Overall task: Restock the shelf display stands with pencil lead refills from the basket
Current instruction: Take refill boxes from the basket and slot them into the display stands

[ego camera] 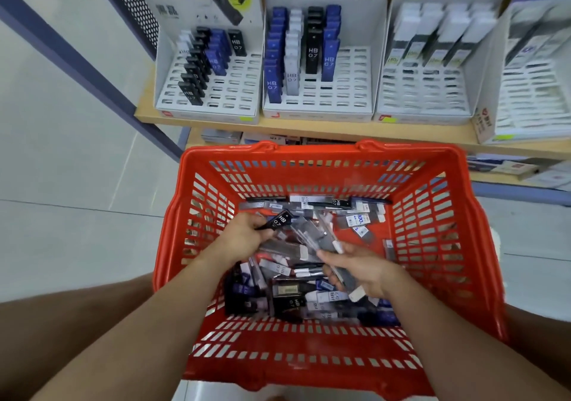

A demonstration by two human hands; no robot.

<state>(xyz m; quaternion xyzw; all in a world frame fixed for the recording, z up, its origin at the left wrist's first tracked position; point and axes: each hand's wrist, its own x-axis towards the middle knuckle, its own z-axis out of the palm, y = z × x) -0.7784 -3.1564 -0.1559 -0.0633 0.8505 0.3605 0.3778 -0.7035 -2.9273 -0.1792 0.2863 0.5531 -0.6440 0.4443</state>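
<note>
While bent over the red basket [324,166], both hands reaching down inside it, just above a loose pile of pencil lead refills [296,298] covering its floor. Pinched between fingers and thumb of the left hand [244,237]: a black case [279,220] marked HB 0.7, held by its lower end and tilted up toward the far wall of the basket. Curled into the right hand [361,266]: a small bunch of slim grey cases [324,240] with white ends, pointing up and left toward the black case without touching it; too blurred to count.

Just beyond the basket, a wooden shelf [309,127] carrying white display stands side by side. On the left stand [238,104], a long column of black cases upright in the slots near its left wall, blue ones beside them and a single black one at the back. On the middle stand [349,98], four columns set close together: blue, white, black, blue. On the right stand [426,98], four columns of grey-and-white cases at the back, bare slots in front. At the far right edge, one more stand [531,98], blurred. Below, a lower shelf [500,178] with flat boxes.
</note>
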